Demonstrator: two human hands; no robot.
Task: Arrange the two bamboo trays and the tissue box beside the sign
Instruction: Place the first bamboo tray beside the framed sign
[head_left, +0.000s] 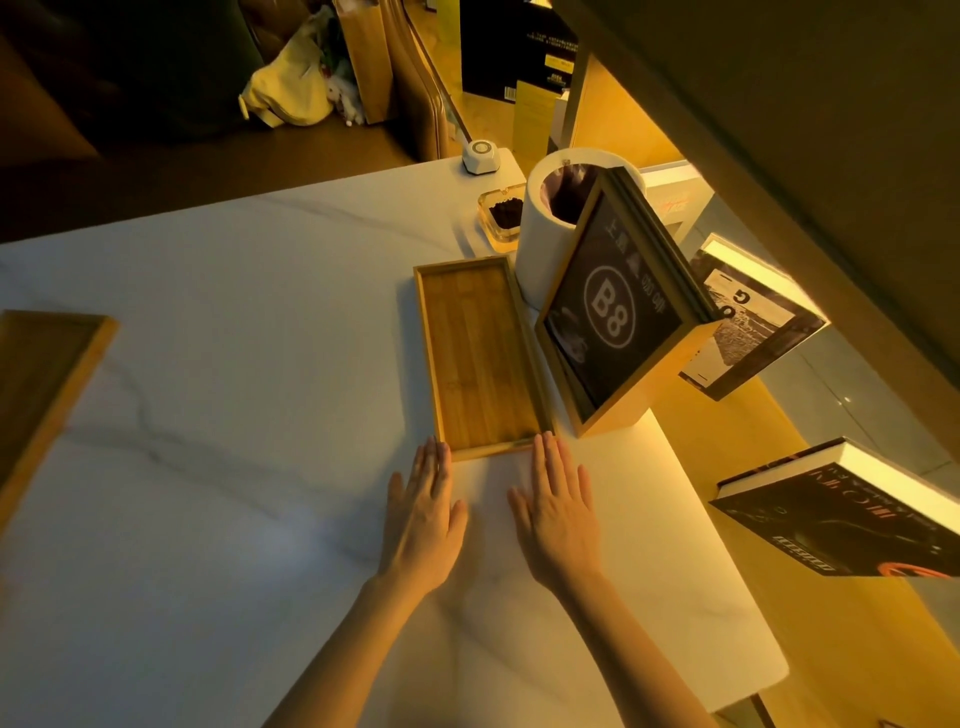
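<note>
A long, empty bamboo tray lies on the white marble table, its right side against the wooden base of the black "B8" sign. My left hand and my right hand rest flat on the table, fingers together, fingertips touching the tray's near edge. Neither holds anything. A second bamboo tray sits at the table's far left, partly cut off by the frame. No tissue box is in view.
Behind the sign stand a white cylindrical bin, a glass ashtray with dark contents and a small white call button. Books lie on the lit shelf to the right. The table's right edge is close to my right hand.
</note>
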